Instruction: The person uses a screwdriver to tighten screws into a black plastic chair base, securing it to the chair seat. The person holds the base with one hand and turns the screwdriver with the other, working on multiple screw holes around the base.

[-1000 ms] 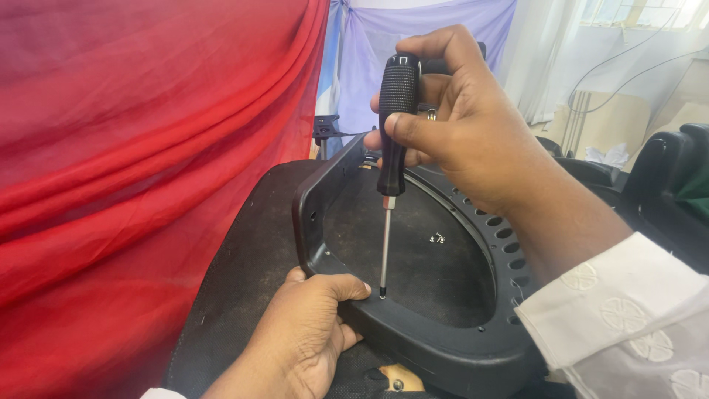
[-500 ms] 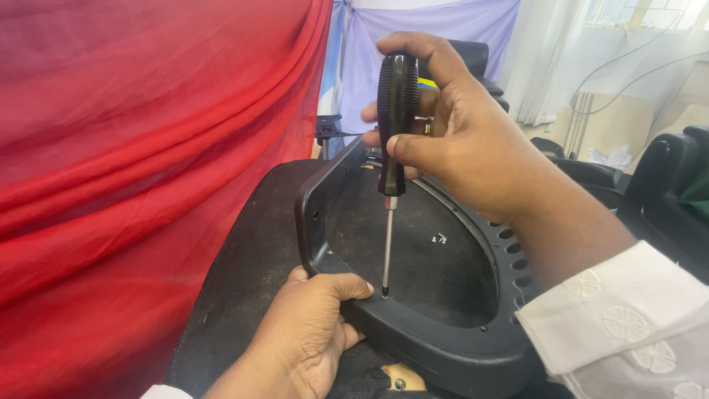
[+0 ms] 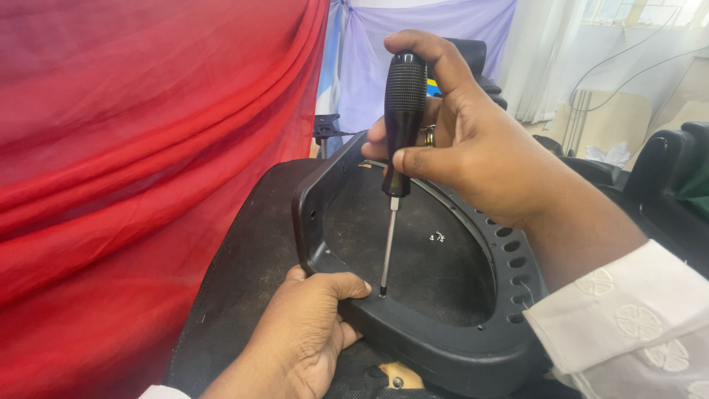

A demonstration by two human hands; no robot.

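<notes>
My right hand [image 3: 473,140] grips the black ribbed handle of a screwdriver [image 3: 402,118], held upright. Its thin metal shaft runs down and the tip rests on the near inner rim of a black plastic chair frame [image 3: 443,347]. My left hand [image 3: 303,340] clasps that near rim, thumb lying on top just left of the screwdriver tip. The frame lies flat on a black fabric-covered seat [image 3: 244,273]. Whatever sits under the tip is too small to make out.
Red drapery [image 3: 133,162] hangs close on the left, lilac cloth [image 3: 443,44] behind. A row of slots lines the frame's right side [image 3: 509,251]. Black chair parts [image 3: 672,177] stand at the right, with white curtain and cables beyond.
The right hand has shifted its grip slightly on the handle; the screwdriver stays upright with its tip at the same spot. The left hand has not moved.
</notes>
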